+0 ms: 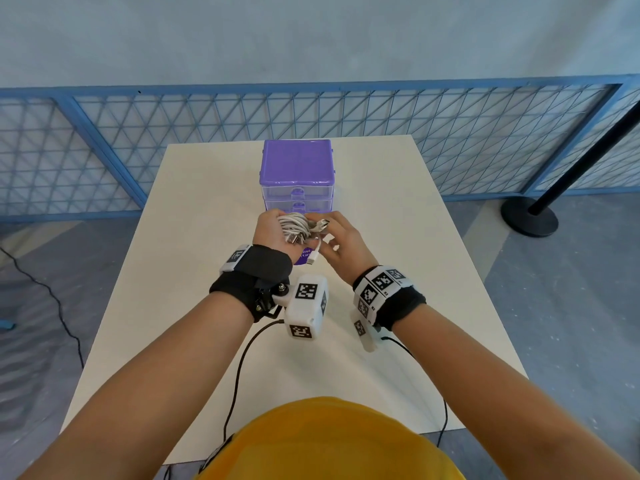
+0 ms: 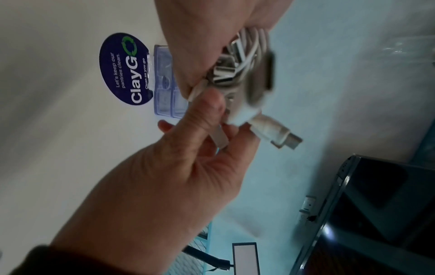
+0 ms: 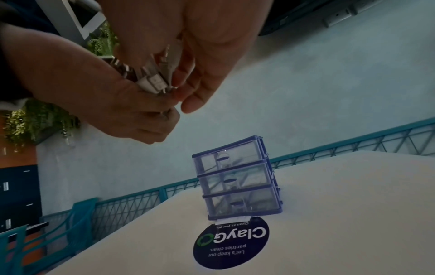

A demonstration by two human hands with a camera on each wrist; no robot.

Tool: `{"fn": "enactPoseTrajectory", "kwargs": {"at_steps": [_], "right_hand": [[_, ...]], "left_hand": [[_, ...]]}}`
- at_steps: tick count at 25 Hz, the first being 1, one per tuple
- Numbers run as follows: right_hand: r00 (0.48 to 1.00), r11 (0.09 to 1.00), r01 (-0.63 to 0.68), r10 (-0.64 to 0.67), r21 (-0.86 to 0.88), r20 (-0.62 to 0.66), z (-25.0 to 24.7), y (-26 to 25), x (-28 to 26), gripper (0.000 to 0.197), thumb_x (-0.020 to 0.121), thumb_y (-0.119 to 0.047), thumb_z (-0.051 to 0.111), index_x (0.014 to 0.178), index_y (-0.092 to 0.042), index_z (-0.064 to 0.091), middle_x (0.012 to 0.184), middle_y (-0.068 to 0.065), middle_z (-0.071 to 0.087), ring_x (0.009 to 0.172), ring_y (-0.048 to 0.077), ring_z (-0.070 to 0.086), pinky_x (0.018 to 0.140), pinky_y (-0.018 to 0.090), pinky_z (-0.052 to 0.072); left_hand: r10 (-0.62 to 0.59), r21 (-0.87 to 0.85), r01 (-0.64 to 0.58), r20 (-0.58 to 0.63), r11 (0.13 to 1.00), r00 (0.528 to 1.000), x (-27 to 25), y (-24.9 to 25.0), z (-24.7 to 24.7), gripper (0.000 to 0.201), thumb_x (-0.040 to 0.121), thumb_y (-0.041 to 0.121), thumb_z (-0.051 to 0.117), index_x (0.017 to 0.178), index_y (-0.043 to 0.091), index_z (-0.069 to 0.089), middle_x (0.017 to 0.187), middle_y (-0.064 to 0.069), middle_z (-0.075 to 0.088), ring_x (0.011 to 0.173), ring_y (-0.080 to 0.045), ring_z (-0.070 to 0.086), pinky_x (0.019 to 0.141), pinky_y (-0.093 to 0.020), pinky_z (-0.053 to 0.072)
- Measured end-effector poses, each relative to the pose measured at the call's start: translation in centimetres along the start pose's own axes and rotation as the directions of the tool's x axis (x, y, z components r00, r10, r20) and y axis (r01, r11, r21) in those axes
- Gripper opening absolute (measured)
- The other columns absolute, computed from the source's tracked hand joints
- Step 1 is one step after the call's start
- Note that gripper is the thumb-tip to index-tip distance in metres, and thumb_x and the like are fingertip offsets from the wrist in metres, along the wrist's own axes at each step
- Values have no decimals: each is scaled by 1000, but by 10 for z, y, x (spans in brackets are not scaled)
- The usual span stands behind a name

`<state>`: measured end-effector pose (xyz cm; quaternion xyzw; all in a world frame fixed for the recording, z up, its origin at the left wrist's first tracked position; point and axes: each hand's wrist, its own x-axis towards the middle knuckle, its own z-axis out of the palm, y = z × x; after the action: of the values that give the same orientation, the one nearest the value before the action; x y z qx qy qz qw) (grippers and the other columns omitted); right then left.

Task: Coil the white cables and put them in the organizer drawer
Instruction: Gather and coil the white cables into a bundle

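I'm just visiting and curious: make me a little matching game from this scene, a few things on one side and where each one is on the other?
Things:
1. white cables
2. organizer
3. round sticker
4. black stand

Places:
A. flat on the table, right in front of the organizer
B. on the floor, right of the table
C. bunched in the left hand, above the table
D. standing on the table, all drawers shut

Pairs: 1-C, 2-D, 3-A, 4-B
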<state>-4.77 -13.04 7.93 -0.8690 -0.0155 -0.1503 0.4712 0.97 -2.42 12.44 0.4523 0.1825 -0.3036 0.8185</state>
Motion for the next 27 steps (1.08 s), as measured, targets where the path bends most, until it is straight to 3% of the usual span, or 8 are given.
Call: {"fn": "enactPoseTrajectory", "kwargs": {"at_steps": [3, 5, 7, 10, 13, 19, 23, 27], "right_hand": [[997, 1000, -5, 6, 12, -78, -2, -1, 5, 25, 82, -8, 55, 105, 1, 63, 97, 24, 59, 82, 22, 54, 74, 8, 42], [995, 1000, -24, 24, 1, -100, -5, -4, 7, 26, 82, -16, 51, 92, 6, 63, 85, 24, 58, 76, 26, 54, 72, 24, 45], [996, 998, -53, 50, -35, -79, -9, -6, 7, 24, 85, -18, 48, 81, 4, 56, 74, 13, 52, 69, 23, 48, 66, 21, 40], [984, 989, -149, 148, -3, -101, -10, -8, 5, 18, 92, -11, 44, 78, -1, 47, 67, 6, 52, 64, 26, 45, 60, 14, 37], [946, 958, -273, 284, 92, -155, -10, -10, 8, 18, 95, -13, 36, 91, -2, 50, 82, 16, 59, 74, 29, 54, 71, 36, 46], [946, 946, -324, 324, 2, -14, -17, -17, 11, 19, 95, -14, 36, 100, -1, 48, 83, 12, 54, 71, 26, 48, 52, 27, 28], [972, 971, -231, 228, 65, 49, -20, -19, 8, 7, 87, -9, 52, 92, -14, 49, 76, 2, 52, 64, 13, 46, 53, 6, 38], [978, 982, -171, 159, 82, 132, -24, -18, 6, 50, 75, 14, 44, 120, -7, 49, 89, -1, 51, 67, 13, 45, 50, 4, 39]], "left_hand": [[55, 72, -55, 1, 996, 998, -3, -3, 4, 34, 95, 1, 24, 66, 10, 41, 68, -11, 47, 53, -15, 61, 41, -21, 48], [81, 92, -77, -35, 993, 996, -3, -9, 7, 35, 96, -4, 26, 69, 13, 40, 71, -7, 40, 33, -1, 55, 33, -13, 43], [64, 81, -59, -63, 995, 996, -5, -12, 11, 29, 97, 5, 31, 70, 12, 41, 73, -5, 42, 32, -6, 56, 30, -13, 41], [63, 85, -56, -92, 995, 994, -4, -14, 14, 24, 94, 16, 38, 71, 15, 44, 73, -2, 46, 57, -14, 52, 43, -18, 48], [126, 121, -118, -59, 986, 990, -2, -16, 15, 18, 87, 10, 45, 72, 18, 52, 75, -2, 54, 66, -16, 55, 60, -28, 47], [240, 182, -235, -4, 955, 971, -3, -12, 16, 34, 78, -8, 44, 78, 23, 58, 76, 2, 58, 76, -17, 58, 82, -40, 50], [218, 213, -194, -94, 958, 971, 7, -8, 6, 19, 78, 3, 48, 72, 18, 59, 72, -2, 59, 67, -18, 60, 61, -27, 50], [94, 155, -94, 8, 983, 996, 8, 2, -1, 18, 89, -1, 47, 73, 6, 49, 40, 5, 60, 38, 0, 59, 40, -11, 46]]}}
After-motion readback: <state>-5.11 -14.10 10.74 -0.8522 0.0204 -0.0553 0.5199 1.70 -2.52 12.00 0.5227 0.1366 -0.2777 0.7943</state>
